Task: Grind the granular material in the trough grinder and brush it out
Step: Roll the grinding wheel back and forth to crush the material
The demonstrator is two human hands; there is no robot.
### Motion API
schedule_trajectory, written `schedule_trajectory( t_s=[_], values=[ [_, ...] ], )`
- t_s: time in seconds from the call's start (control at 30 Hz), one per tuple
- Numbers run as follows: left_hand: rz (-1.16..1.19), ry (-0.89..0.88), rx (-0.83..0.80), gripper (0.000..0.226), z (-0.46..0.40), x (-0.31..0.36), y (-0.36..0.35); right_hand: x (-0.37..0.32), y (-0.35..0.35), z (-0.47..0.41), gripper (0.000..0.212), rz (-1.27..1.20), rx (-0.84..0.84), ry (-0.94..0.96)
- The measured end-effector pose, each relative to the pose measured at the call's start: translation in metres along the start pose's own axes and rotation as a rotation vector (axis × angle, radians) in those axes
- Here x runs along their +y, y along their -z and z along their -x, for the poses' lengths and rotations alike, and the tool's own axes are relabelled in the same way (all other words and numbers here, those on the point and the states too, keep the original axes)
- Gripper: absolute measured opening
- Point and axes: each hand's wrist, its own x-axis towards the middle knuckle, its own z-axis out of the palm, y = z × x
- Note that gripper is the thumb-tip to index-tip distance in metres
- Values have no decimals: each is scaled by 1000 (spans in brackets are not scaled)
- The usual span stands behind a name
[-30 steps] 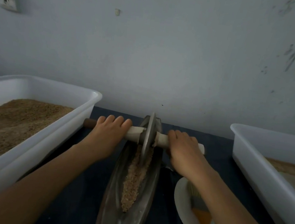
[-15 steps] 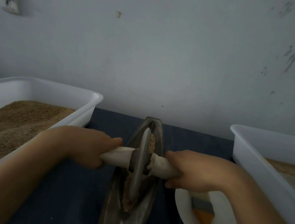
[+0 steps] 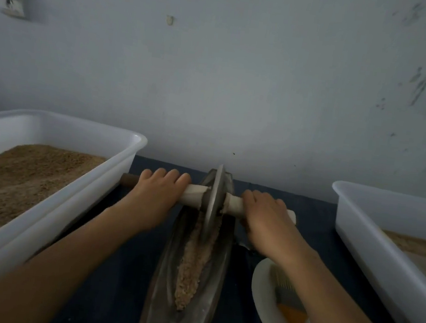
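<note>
A dark metal boat-shaped trough grinder (image 3: 162,284) lies lengthwise on the table. A strip of tan granular material (image 3: 191,266) fills its groove. The metal grinding wheel (image 3: 213,201) stands at the trough's far end on a pale wooden axle (image 3: 194,195). My left hand (image 3: 154,194) lies over the axle's left part with its fingers curled over it. My right hand (image 3: 267,216) holds the axle's right part the same way. A brush (image 3: 288,302) with an orange handle lies on a white plate (image 3: 263,288) right of the trough, partly under my right forearm.
A large white tub (image 3: 49,195) of brown grain stands on the left, close to the axle's left end. Another white tub (image 3: 374,240) with tan material stands on the right. The wall rises just behind the trough. A dark blue cloth (image 3: 114,297) covers the table.
The wheel has rolled from the trough's middle back to its far end, with both arms stretched forward. The strip of material behind the wheel is uncovered again.
</note>
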Motion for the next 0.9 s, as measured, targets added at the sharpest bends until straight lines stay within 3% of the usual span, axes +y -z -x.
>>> schedule_trajectory(
  t_s=[0.17,0.33,0.43,0.57,0.73,0.9],
  values=[
    [62,6,-7,45,4,-3,-2,-4,4,2,34,30,2,11],
    [106,-68,-306,44,14,-6,26,-9,29,13,25,-93,-272,55],
    [203,-135,-517,32,23,-8,48,-10,50,19,29,-190,-495,87],
    [231,-175,-674,28,32,-10,67,-12,65,26,31,-232,-613,132],
    [226,-129,-607,33,27,-9,53,-15,51,20,18,-181,-477,85],
    [107,-49,-303,39,9,-8,19,-7,17,9,27,-58,-146,30]
  ],
)
